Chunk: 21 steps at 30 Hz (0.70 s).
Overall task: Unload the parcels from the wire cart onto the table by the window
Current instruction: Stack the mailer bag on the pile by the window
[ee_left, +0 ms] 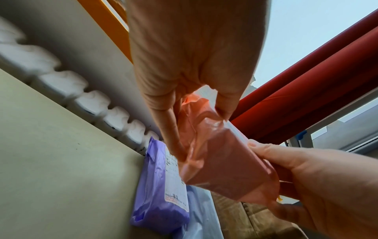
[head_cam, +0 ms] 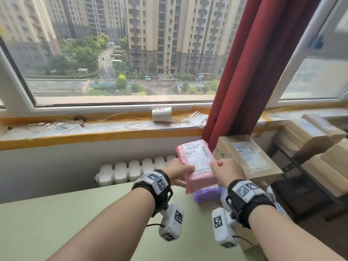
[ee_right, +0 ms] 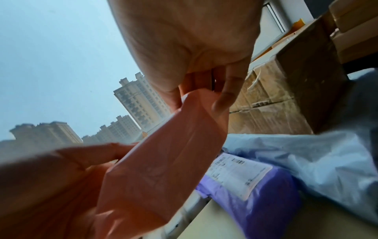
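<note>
Holding a soft pink plastic mailer parcel with a white shipping label [head_cam: 197, 162] in both hands above the far right corner of the pale green table [head_cam: 56, 219]. Left hand [head_cam: 177, 171] grips the parcel's left edge, thumb on the label face, fingers curled underneath; left wrist view shows those fingers [ee_left: 174, 134] pinching crumpled pink film [ee_left: 220, 161]. Right hand [head_cam: 226, 173] grips the right edge the same way, thumb on top; right wrist view shows fingers [ee_right: 223, 100] wrapped under the pink parcel [ee_right: 163, 169]. Parcel is off the tabletop, tilted, label facing up.

Directly below it on the table lies a purple plastic mailer parcel with a white label [head_cam: 206, 194], also visible from the left wrist [ee_left: 161, 186] and right wrist [ee_right: 266, 194]. A pale blue plastic mailer [ee_right: 306, 161] sits just beside the purple one on its right. A brown cardboard box wrapped in clear tape [head_cam: 248, 157] stands just right of the held parcel. More cardboard boxes [head_cam: 320, 140] stacked further right. White radiator [head_cam: 131, 170] under the sill, red curtain [head_cam: 254, 63], white paper cup [head_cam: 162, 114] lying on its side on the windowsill. Wire cart not in view.
</note>
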Tool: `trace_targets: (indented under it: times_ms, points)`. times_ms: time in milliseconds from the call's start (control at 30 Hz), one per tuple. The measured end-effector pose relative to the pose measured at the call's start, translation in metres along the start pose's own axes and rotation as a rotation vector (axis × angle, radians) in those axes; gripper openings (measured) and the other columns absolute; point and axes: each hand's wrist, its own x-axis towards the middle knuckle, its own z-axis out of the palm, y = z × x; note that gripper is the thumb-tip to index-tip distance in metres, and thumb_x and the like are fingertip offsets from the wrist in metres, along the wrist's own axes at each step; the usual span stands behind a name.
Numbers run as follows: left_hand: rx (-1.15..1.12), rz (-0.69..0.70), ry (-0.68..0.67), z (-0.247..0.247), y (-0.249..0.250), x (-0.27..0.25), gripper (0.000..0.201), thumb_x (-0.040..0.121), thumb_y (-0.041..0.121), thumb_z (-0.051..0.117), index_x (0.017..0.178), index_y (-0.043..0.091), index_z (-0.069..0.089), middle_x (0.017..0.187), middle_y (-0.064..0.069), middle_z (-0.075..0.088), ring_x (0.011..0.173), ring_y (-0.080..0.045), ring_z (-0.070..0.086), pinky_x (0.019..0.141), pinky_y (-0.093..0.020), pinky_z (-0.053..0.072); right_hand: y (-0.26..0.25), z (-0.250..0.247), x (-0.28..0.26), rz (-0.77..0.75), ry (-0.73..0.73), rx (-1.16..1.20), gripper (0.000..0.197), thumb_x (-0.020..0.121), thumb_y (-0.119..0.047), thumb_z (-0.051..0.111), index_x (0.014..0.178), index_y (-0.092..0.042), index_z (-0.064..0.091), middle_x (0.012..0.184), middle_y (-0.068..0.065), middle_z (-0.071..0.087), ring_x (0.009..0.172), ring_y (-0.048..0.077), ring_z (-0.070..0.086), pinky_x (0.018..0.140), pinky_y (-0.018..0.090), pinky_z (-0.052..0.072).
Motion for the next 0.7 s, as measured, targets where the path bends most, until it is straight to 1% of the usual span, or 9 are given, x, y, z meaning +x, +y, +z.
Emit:
trace_targets:
  times_ms: [133,233,300,367,433,500,600,633,700]
  points:
    - [0.012,-0.029,-0.02,0.008,0.001,0.034,0.033,0.092,0.005,0.055,0.125,0.009,0.052,0.116,-0.011,0.067,0.095,-0.024,0.068,0.072,-0.039,0.06,0.001,0.014,0.03,0.044,-0.061,-0.139,0.027,0.094,-0.024,0.047,0.111,-0.013,0.066,0.103,0.006,0.067,0.088,0.023,0.059,0.071,0.029,0.044]
    - [0.023,-0.025,-0.022,0.019,-0.003,0.052,0.031,0.089,0.001,0.053,0.115,0.018,0.053,0.117,-0.008,0.067,0.099,-0.023,0.067,0.071,-0.038,0.06,0.009,0.027,0.046,0.028,-0.074,-0.09,0.035,0.091,-0.015,0.052,0.125,-0.017,0.053,0.119,0.004,0.062,0.095,0.022,0.057,0.075,0.027,0.043]
    - [0.057,-0.029,0.002,0.025,-0.009,0.063,0.032,0.085,0.001,0.055,0.11,0.02,0.054,0.114,-0.006,0.068,0.1,-0.022,0.067,0.075,-0.04,0.059,0.017,0.037,0.054,-0.006,-0.095,-0.109,0.052,0.088,-0.016,0.054,0.137,-0.025,0.043,0.129,0.004,0.056,0.11,0.025,0.056,0.088,0.031,0.045]
    - [0.073,-0.057,0.022,0.029,-0.017,0.071,0.033,0.08,0.003,0.058,0.111,0.014,0.056,0.11,-0.005,0.068,0.097,-0.021,0.067,0.076,-0.042,0.059,0.023,0.043,0.059,-0.019,-0.154,-0.184,0.062,0.088,-0.02,0.056,0.145,-0.027,0.034,0.132,0.008,0.052,0.119,0.028,0.052,0.099,0.034,0.043]
    - [0.076,-0.085,0.023,0.033,-0.023,0.076,0.04,0.075,0.006,0.062,0.114,0.01,0.055,0.11,-0.006,0.067,0.095,-0.021,0.067,0.075,-0.044,0.059,0.028,0.047,0.064,-0.023,-0.206,-0.226,0.059,0.088,-0.022,0.055,0.144,-0.025,0.036,0.133,0.011,0.049,0.121,0.03,0.05,0.1,0.034,0.041]
    - [0.068,-0.123,0.012,0.037,-0.027,0.079,0.041,0.073,0.007,0.064,0.112,0.011,0.052,0.111,-0.007,0.065,0.095,-0.022,0.067,0.072,-0.045,0.06,0.033,0.05,0.067,-0.028,-0.222,-0.253,0.054,0.088,-0.024,0.054,0.141,-0.023,0.041,0.134,0.011,0.048,0.122,0.029,0.049,0.102,0.034,0.04]
    - [0.011,-0.162,0.029,0.038,-0.023,0.078,0.019,0.084,0.004,0.061,0.096,0.014,0.051,0.097,-0.004,0.065,0.086,-0.02,0.066,0.066,-0.036,0.06,0.035,0.051,0.072,-0.047,-0.212,-0.248,0.051,0.089,-0.02,0.053,0.139,-0.021,0.044,0.136,0.009,0.047,0.123,0.028,0.048,0.104,0.035,0.04]
    - [-0.007,-0.173,0.026,0.038,-0.021,0.077,0.017,0.084,0.003,0.06,0.098,0.011,0.053,0.095,-0.005,0.066,0.082,-0.019,0.067,0.063,-0.035,0.06,0.035,0.051,0.074,-0.055,-0.214,-0.241,0.052,0.089,-0.018,0.052,0.14,-0.021,0.044,0.137,0.008,0.047,0.124,0.027,0.047,0.104,0.034,0.039]
    - [-0.017,-0.189,0.025,0.036,-0.02,0.079,0.028,0.083,0.004,0.062,0.11,0.003,0.055,0.1,-0.009,0.068,0.081,-0.019,0.068,0.061,-0.036,0.061,0.035,0.05,0.076,-0.063,-0.224,-0.228,0.054,0.09,-0.017,0.052,0.142,-0.022,0.041,0.139,0.006,0.045,0.125,0.025,0.046,0.104,0.034,0.038]
